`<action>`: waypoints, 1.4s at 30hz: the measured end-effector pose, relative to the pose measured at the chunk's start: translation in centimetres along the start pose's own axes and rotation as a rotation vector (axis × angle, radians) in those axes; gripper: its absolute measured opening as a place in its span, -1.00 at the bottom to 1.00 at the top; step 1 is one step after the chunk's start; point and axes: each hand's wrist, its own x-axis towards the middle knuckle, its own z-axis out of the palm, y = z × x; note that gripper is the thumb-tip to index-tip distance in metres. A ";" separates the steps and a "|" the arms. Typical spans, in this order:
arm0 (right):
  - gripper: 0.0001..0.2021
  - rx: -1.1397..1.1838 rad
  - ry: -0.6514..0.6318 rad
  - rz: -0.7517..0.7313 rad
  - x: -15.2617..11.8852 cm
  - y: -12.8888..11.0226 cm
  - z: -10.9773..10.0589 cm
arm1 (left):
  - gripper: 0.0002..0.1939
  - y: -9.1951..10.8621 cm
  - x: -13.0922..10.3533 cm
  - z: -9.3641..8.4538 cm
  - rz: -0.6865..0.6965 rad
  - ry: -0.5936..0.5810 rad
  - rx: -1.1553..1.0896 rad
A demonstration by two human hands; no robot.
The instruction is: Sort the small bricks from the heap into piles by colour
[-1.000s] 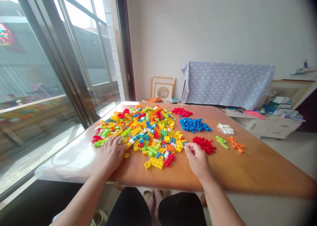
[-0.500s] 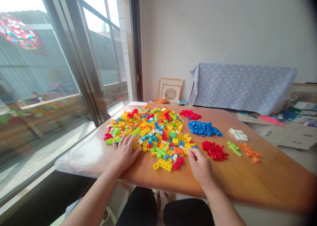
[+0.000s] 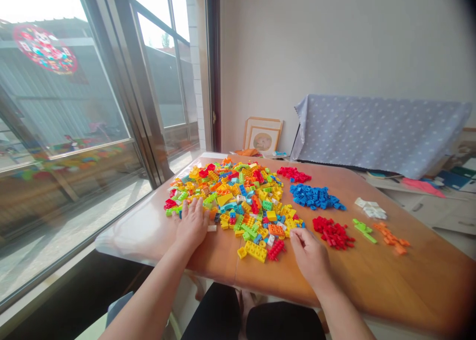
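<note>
A large mixed pile of toy building bricks [image 3: 230, 191], yellow, green, orange, red and blue, covers the left part of the table. My left hand [image 3: 193, 223] lies palm down at the pile's near left edge, fingers stretched over bricks. Beside its thumb sits a small white brick [image 3: 211, 228]. To the right of the pile, my right hand [image 3: 310, 253] rests with fingers curled closed; whatever they may hold is hidden. Left of it are a red brick piece [image 3: 275, 250] and a long yellow brick [image 3: 256, 251].
Single-colour heaps lie to the right on the wooden table [image 3: 386, 280]: red bricks [image 3: 333, 233], blue bricks [image 3: 316, 197], farther red bricks [image 3: 293, 174], white bricks [image 3: 371, 208], green bricks [image 3: 364, 230] and orange bricks [image 3: 391, 238]. A glass window [image 3: 74, 106] borders the left side.
The camera has turned slightly left. My left hand has shifted a little, and the white brick now shows beside its thumb. My right hand keeps its curled shape.
</note>
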 end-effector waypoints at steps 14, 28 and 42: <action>-0.68 0.027 -0.005 -0.001 -0.2 0.4 0.2 | -0.44 -0.7 3.0 0.2 0.008 0.071 0.037; -0.70 0.259 -0.023 -0.124 7.9 -8.6 1.8 | -0.77 -1.1 1.3 -2.6 0.453 0.056 0.120; -0.73 0.238 -0.125 -0.161 7.8 -7.1 6.3 | -0.84 -1.1 3.4 -1.0 0.268 0.082 0.084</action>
